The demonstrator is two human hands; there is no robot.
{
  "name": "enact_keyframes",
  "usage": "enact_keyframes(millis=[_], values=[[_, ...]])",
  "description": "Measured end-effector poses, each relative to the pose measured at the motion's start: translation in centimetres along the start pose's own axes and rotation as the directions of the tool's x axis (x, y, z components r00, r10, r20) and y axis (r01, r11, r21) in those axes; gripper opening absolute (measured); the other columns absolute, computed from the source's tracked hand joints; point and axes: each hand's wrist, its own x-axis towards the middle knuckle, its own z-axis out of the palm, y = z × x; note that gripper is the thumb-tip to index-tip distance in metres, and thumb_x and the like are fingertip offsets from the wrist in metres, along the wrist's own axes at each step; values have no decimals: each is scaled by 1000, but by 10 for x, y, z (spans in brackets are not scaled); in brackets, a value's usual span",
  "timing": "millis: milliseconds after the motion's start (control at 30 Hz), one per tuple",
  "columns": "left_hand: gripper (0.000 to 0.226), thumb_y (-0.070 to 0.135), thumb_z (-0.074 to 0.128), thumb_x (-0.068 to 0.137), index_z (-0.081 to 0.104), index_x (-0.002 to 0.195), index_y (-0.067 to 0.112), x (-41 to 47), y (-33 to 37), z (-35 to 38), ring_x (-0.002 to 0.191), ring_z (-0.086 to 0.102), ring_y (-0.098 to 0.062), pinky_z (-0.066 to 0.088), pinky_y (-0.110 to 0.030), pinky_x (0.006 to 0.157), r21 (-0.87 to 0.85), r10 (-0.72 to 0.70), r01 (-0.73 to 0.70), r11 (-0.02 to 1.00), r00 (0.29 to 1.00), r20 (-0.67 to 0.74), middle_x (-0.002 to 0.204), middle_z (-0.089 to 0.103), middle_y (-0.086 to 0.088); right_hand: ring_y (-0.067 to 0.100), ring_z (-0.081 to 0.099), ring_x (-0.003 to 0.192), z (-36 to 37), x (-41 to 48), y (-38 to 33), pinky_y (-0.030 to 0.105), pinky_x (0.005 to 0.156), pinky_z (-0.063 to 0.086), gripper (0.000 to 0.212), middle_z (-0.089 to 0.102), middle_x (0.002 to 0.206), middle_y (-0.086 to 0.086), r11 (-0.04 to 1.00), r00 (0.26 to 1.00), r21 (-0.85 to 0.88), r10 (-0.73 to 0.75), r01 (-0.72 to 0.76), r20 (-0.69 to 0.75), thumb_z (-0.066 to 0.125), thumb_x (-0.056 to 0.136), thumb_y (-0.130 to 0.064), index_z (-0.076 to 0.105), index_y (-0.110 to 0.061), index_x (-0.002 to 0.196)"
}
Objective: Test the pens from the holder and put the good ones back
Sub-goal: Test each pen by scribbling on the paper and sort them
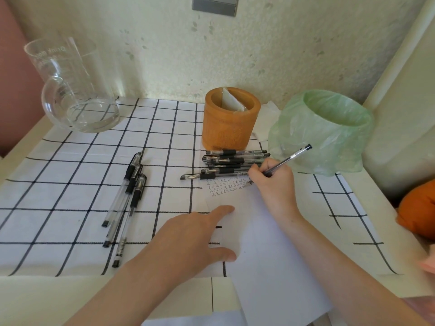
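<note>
- Right grip (273, 182): closed around a pen (289, 158), right of frame centre. The fingers pinch the barrel near the tip.
- Pen: tilted, with its dark rear end pointing to the upper right. The tip meets the paper (270, 255) at the right end of the marks (223, 187).
- Marks: small rows of written characters at the top edge of the paper.
- Left grip (188, 243): open and holding nothing. It lies flat at lower centre, with straight fingers pressing on the left edge of the paper.
- Holder (231, 118): an orange-brown cylinder standing upright at upper centre on the checked cloth (70, 172). A pale packet (231, 101) leans inside it. No pens show in it.
- Pen pile (233, 163): several capped black pens lying roughly level, just below the holder and just above the marks. The lowest one touches the top edge of the paper.
- Three pens (128, 198): lying side by side at left of centre, slanted, caps toward the top, well apart from the pile.
- Bin (329, 128): lined with a green bag, just right of the holder.
- Jug (70, 90): clear glass, at upper left.
- Orange object (419, 212): at the right edge; its kind cannot be told.
- Table (35, 302): pale, carrying the cloth.
</note>
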Motion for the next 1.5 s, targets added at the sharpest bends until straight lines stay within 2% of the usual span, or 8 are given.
enact_keyframes(millis=[367,500,700,967,1067,1233,1333,1500], values=[[72,60,58,76,16,135,55,0,0,1,81,43,-11,31,-24,67,-13,4,-4,1000,1000,-15,70,34,15,4,28,47,0,0,1,14,48,27,33,32,48,-5,1000,1000,-8,-14,14,16,61,82,-1,41,-4,56],[72,59,58,77,16,135,54,0,1,0,100,52,-12,31,-23,69,-17,6,-6,1000,999,-33,80,37,13,2,28,45,1,0,0,12,46,26,37,30,45,-10,1000,1000,3,-11,11,17,61,81,1,38,-11,54],[73,59,58,78,16,136,54,-1,2,-1,104,52,-12,34,-23,72,-26,6,-6,1000,1000,-23,87,40,12,4,29,45,0,-1,-2,13,46,26,36,29,44,-10,1000,1000,-9,-11,11,5,61,80,1,37,-11,54],[72,59,57,78,15,136,54,-2,3,-3,101,51,-13,30,-24,68,1,3,-3,1000,1000,4,81,36,10,4,27,44,0,0,-1,14,45,25,40,30,40,-10,1000,1000,-28,7,-7,-12,59,80,2,33,-14,54],[72,59,57,78,15,137,53,-3,2,-4,87,47,-13,30,-24,67,0,-1,1,1000,999,37,77,36,10,3,28,44,0,0,-2,13,45,26,37,30,46,-9,999,1000,-39,16,-16,-8,59,81,1,37,-11,56],[51,42,38,96,16,141,40,-2,0,-3,57,39,-7,33,-22,53,-245,13,-27,969,998,-61,68,43,8,9,32,38,-6,2,-20,20,46,27,39,38,41,-2,965,985,195,173,-174,26,64,86,-10,42,-12,54],[45,20,27,100,19,142,34,2,-1,-9,70,49,-14,40,-24,65,-475,-45,-46,879,983,-179,81,54,1,11,37,38,-16,-3,-42,18,39,27,35,42,43,-2,899,960,349,215,-266,177,69,84,-24,47,-13,60],[53,9,45,95,26,139,33,6,-1,-16,72,59,2,44,-9,67,-701,-105,-142,699,949,-296,80,65,8,16,48,48,-25,-11,-60,20,41,35,22,51,54,4,755,866,473,247,-453,435,55,91,-20,64,-4,79]])
